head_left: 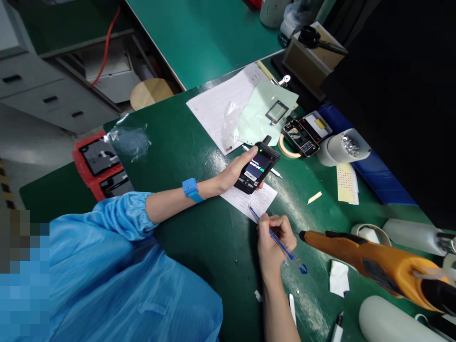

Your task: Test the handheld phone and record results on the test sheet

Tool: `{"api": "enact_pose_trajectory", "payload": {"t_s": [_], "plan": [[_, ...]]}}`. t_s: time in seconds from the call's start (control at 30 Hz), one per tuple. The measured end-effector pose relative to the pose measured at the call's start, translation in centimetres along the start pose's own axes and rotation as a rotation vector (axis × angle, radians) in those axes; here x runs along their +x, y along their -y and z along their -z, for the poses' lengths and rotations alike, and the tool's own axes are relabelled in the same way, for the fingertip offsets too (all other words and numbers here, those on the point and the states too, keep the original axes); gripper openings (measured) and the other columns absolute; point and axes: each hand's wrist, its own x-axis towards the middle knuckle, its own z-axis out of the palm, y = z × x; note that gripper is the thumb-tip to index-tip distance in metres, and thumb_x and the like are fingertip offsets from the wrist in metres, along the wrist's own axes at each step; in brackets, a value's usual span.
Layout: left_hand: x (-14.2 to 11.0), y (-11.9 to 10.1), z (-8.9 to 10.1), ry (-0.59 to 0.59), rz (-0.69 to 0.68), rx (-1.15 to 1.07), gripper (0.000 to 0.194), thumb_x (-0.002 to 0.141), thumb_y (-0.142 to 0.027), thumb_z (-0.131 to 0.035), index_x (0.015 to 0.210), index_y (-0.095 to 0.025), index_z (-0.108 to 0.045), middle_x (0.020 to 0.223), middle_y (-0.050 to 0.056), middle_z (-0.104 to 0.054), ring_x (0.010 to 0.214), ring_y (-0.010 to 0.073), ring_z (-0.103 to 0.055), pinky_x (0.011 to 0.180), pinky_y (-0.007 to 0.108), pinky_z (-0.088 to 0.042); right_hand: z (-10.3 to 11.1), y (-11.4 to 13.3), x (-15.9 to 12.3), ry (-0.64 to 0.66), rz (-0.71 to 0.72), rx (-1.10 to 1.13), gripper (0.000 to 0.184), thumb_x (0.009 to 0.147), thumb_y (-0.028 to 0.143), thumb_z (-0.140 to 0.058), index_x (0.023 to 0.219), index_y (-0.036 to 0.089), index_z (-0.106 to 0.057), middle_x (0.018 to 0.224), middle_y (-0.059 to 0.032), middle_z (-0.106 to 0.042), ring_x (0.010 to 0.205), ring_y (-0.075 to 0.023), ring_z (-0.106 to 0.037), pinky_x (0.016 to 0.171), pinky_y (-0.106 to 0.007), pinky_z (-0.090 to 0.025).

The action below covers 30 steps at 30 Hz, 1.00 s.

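Observation:
My left hand (pixel 233 173) is closed around a black handheld radio phone (pixel 253 168) with a stub antenna. Its lit screen reads "android", and a small green light glows near the top. Below the phone lies a small sheet of paper (pixel 261 199) with handwriting, partly covered by the phone and my left hand. A clear pen with a blue cap end (pixel 281 244) is gripped in my right hand (pixel 274 240), its tip over the sheet's lower edge. A blue wrist strap (pixel 192 190) circles my left wrist.
An orange electric screwdriver (pixel 359 256) juts in from the right. Beyond the phone are a printed form (pixel 217 111), a pale green sheet (pixel 252 116), an opened device housing (pixel 301 137) and a tape roll (pixel 285 148). Red trays (pixel 87 173) and a plastic bag (pixel 130 140) lie left.

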Motion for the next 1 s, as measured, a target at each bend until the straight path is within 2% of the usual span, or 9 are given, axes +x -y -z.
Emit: {"api": "enact_pose_trajectory", "payload": {"t_s": [0.13, 0.3, 0.47, 0.73, 1.0], "plan": [[0.0, 0.0, 0.0, -0.013, 0.007, 0.004, 0.083, 0.097, -0.095, -0.052, 0.077, -0.018, -0.074, 0.067, 0.011, -0.076, 0.054, 0.0183, -0.070, 0.052, 0.027, -0.056, -0.1, 0.4, 0.1, -0.017, -0.053, 0.042, 0.044, 0.100, 0.037, -0.075, 0.071, 0.028, -0.044, 0.061, 0.0065, -0.056, 0.052, -0.0116, -0.051, 0.053, -0.026, -0.042], [0.1, -0.1, 0.0, -0.008, 0.039, 0.021, 0.087, 0.096, -0.097, -0.051, 0.079, -0.016, -0.074, 0.070, 0.013, -0.076, 0.055, 0.0178, -0.070, 0.050, 0.027, -0.054, -0.4, 1.1, 0.4, -0.046, -0.052, 0.089, 0.041, 0.098, 0.034, -0.073, 0.070, 0.029, -0.042, 0.056, 0.0070, -0.057, 0.047, -0.0116, -0.051, 0.050, -0.025, -0.041], [0.2, -0.2, -0.1, -0.014, 0.035, -0.016, 0.087, 0.089, -0.100, -0.057, 0.082, -0.016, -0.074, 0.067, 0.012, -0.076, 0.053, 0.0181, -0.070, 0.049, 0.026, -0.054, -0.7, 1.3, 0.6, -0.074, -0.054, 0.108, 0.040, 0.094, 0.034, -0.071, 0.066, 0.029, -0.043, 0.053, 0.0074, -0.055, 0.045, -0.0113, -0.049, 0.050, -0.025, -0.039], [0.3, -0.5, -0.6, -0.087, 0.021, -0.031, 0.091, 0.097, -0.097, -0.048, 0.111, -0.012, -0.077, 0.062, 0.006, -0.070, 0.050, 0.0186, -0.069, 0.049, 0.027, -0.052, -0.9, 1.4, 0.9, -0.069, -0.075, 0.155, 0.039, 0.091, 0.041, -0.069, 0.064, 0.029, -0.044, 0.051, 0.0071, -0.054, 0.046, -0.0120, -0.047, 0.051, -0.026, -0.039], [0.1, -0.7, -0.9, -0.090, 0.056, -0.061, 0.086, 0.097, -0.095, -0.050, 0.103, -0.013, -0.075, 0.060, 0.005, -0.070, 0.049, 0.0179, -0.068, 0.047, 0.026, -0.051, -0.8, 1.0, 0.8, -0.067, -0.062, 0.159, 0.043, 0.092, 0.046, -0.072, 0.065, 0.029, -0.043, 0.051, 0.0073, -0.054, 0.046, -0.0121, -0.045, 0.052, -0.026, -0.039]]}}
